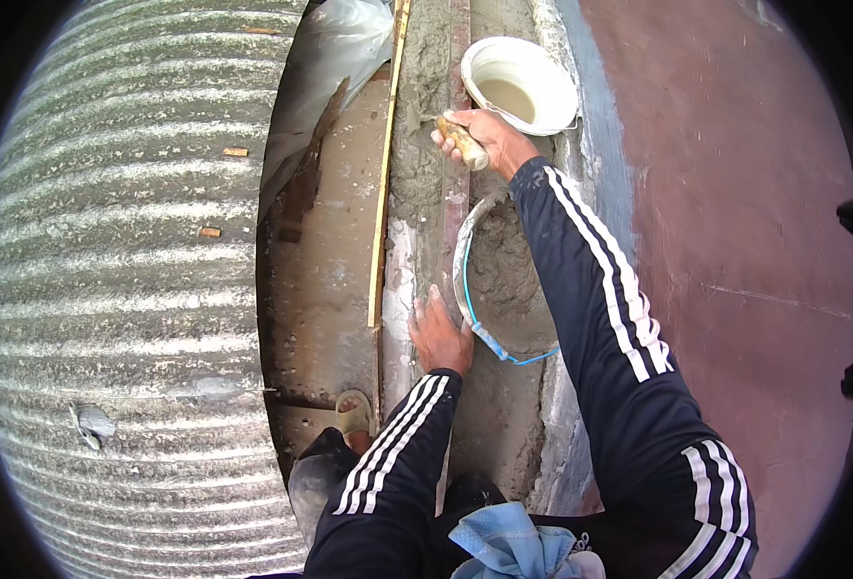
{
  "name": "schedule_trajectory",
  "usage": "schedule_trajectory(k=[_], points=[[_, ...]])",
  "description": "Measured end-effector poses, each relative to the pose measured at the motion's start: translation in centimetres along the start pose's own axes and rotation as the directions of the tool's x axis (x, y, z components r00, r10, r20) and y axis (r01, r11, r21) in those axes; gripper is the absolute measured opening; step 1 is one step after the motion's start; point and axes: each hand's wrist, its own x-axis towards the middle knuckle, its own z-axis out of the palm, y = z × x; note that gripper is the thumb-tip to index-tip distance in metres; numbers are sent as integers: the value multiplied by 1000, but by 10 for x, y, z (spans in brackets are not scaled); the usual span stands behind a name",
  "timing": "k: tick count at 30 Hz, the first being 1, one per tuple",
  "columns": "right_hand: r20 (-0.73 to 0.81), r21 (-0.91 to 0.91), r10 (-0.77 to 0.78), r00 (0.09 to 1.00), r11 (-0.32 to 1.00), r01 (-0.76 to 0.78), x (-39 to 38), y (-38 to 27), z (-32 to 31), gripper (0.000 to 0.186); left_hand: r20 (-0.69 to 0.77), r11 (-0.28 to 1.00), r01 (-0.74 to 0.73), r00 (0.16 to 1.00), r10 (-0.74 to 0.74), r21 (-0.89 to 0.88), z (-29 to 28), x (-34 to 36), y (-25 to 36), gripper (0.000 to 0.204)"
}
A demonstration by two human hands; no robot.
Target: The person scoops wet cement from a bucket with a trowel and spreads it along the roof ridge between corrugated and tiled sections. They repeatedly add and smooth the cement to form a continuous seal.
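Gripping tool handle (472,154) | right hand (492,133), extended forward | left hand (442,338), palm down, outstretched beside mortar bucket (459,272)

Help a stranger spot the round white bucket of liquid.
Left of the broad reddish-brown surface runs a grey mortar strip. Toward its far end stands the round white bucket. It holds murky liquid; the nearer blue-handled bucket holds thick grey mortar.

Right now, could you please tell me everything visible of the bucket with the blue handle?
This bucket stands mouth up, nearer than the white bucket, its round, pale rim smeared grey. Its thin blue handle curves along the near left edge. Rough grey mortar lies inside. The right sleeve covers part of it; whether the left hand touches it is unclear.
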Motion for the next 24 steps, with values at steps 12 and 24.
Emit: schedule_trajectory(k=[12, 24], points=[[-236, -939, -227, 945, 304, -162, -274, 77, -39, 27, 12, 1000, -3, 1000, 3, -21, -2, 0, -1, 94], [-428, -864, -324, 844, -127, -487, -194, 148, -104, 33, -13, 999, -1, 1000, 0, -54, -2, 1, 1, 92]])
